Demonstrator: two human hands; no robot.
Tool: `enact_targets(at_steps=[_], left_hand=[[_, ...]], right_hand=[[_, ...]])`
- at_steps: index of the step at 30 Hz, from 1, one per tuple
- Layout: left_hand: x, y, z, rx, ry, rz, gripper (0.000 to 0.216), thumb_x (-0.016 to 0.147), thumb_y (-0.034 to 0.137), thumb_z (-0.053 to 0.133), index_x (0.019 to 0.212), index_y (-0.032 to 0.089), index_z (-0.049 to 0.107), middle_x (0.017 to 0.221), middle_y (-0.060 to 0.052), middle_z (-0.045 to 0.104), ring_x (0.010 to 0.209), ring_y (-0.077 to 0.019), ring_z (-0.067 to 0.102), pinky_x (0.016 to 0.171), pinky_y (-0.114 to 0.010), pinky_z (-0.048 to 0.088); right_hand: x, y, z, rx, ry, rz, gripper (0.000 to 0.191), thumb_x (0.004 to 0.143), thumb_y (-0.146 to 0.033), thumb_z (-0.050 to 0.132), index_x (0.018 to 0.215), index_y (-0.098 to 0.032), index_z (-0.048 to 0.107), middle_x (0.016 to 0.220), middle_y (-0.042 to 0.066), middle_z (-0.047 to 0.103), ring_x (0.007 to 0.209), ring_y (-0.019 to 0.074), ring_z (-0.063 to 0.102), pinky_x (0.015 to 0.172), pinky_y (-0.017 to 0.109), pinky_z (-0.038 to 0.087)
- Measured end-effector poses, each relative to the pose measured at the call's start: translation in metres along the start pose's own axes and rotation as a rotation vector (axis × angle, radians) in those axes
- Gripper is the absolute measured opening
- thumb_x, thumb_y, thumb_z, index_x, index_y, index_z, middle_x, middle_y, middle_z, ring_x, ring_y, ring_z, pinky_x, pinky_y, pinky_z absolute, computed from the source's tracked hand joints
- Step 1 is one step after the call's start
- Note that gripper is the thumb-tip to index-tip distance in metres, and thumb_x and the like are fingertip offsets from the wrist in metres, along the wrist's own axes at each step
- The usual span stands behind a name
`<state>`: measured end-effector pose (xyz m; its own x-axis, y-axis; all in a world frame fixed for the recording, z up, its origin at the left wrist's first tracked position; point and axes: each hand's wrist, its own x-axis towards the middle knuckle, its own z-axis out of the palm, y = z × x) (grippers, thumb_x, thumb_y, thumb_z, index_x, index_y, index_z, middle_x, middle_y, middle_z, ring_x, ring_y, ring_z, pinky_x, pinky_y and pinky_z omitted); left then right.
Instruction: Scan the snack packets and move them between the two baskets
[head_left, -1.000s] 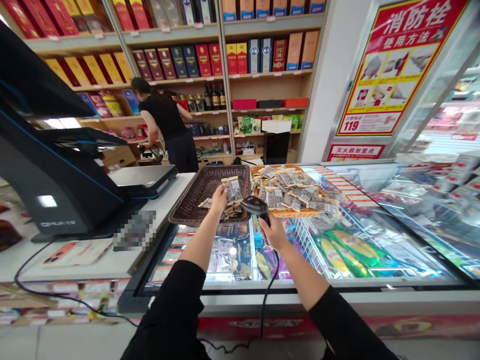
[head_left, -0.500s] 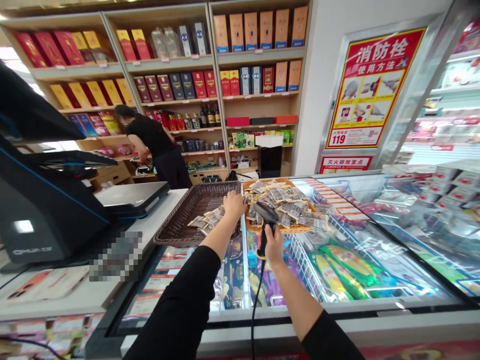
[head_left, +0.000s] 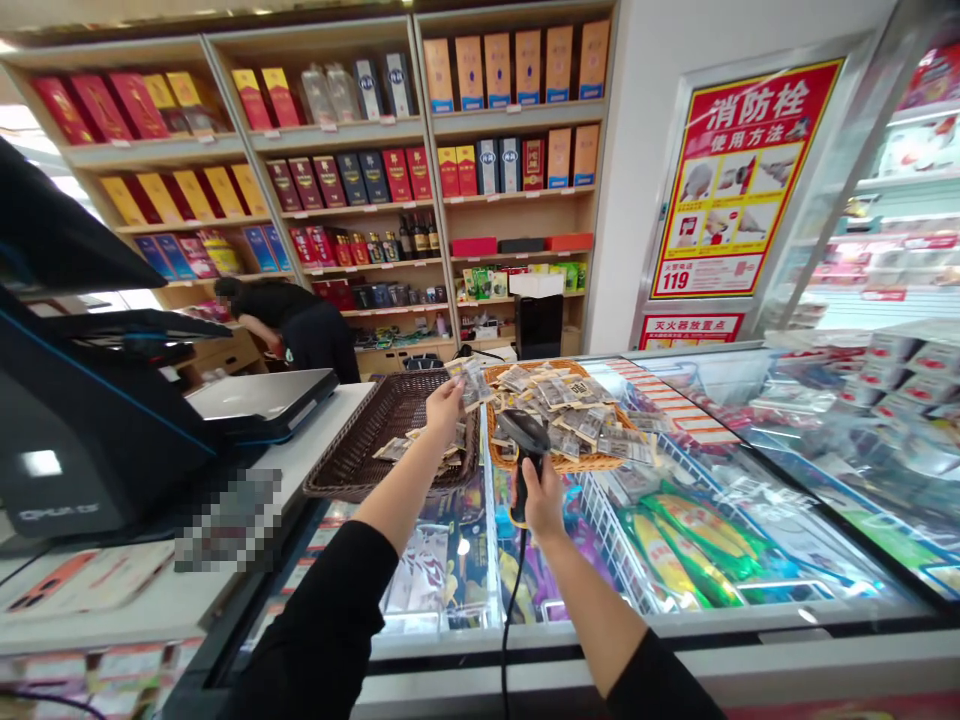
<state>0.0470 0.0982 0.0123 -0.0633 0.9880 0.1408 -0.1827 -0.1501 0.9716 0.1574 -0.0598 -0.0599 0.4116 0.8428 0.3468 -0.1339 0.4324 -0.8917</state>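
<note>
The left hand point(head_left: 445, 402) is pinching one packet point(head_left: 474, 384) by an edge, nearly closed, above the dark basket's point(head_left: 351, 456) right rim; the right hand point(head_left: 543, 497) is wrapping around a scanner point(head_left: 525, 431), right of that basket. So slight a pinch is probably risking a slip, and the cable point(head_left: 516, 592) (dangling below the scanner) could be snagging. Immediately right of the dark basket, heaped packets point(head_left: 562, 393) are overhanging the orange basket point(head_left: 596, 464), perhaps inviting spills if bumped.

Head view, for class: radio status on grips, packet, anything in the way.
Left grip holding packet. Right grip holding black scanner. More packets in dark basket. Scanner hides part of orange basket.
</note>
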Motion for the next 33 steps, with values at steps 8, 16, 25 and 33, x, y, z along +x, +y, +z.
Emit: enact_targets(at_steps=[8,16,25,33], left_hand=[[-0.027,-0.009,-0.071,-0.081,-0.023,-0.144,0.031,0.062,0.021,0.076,0.09,0.013,0.064,0.087,-0.008,0.07,0.074,-0.0166,0.066,0.066,-0.029,0.055],[-0.025,-0.025,-0.071,0.004,-0.035,-0.017,0.042,0.053,0.023,0.079,0.092,0.015,0.067,0.091,-0.008,0.071,0.086,-0.0217,0.066,0.075,-0.033,0.054],[-0.026,-0.026,-0.072,0.014,-0.032,-0.034,0.044,0.051,0.026,0.078,0.092,0.015,0.068,0.089,-0.007,0.071,0.082,-0.021,0.066,0.076,-0.035,0.053],[-0.026,-0.024,-0.073,0.137,-0.013,0.011,0.04,0.058,0.027,0.072,0.095,0.014,0.066,0.09,-0.007,0.071,0.086,-0.0216,0.065,0.079,-0.033,0.05]], right_hand=[[-0.011,0.012,0.007,-0.15,-0.173,-0.042,0.032,0.079,-0.051,0.054,0.072,-0.021,0.05,0.041,-0.007,0.047,0.027,0.0098,0.039,0.031,0.021,0.03],[-0.014,0.013,0.005,-0.318,-0.167,-0.168,0.025,0.078,-0.046,0.056,0.073,-0.021,0.057,0.042,-0.005,0.047,0.036,0.0132,0.045,0.037,0.022,0.032],[-0.011,0.008,-0.004,-0.524,-0.377,-0.111,0.02,0.087,-0.038,0.044,0.078,-0.02,0.05,0.048,-0.003,0.052,0.04,0.0144,0.051,0.043,0.023,0.037],[-0.013,0.006,-0.001,-0.359,-0.379,-0.029,0.022,0.087,-0.04,0.047,0.076,-0.021,0.047,0.048,-0.005,0.05,0.035,0.0121,0.047,0.037,0.023,0.036]])
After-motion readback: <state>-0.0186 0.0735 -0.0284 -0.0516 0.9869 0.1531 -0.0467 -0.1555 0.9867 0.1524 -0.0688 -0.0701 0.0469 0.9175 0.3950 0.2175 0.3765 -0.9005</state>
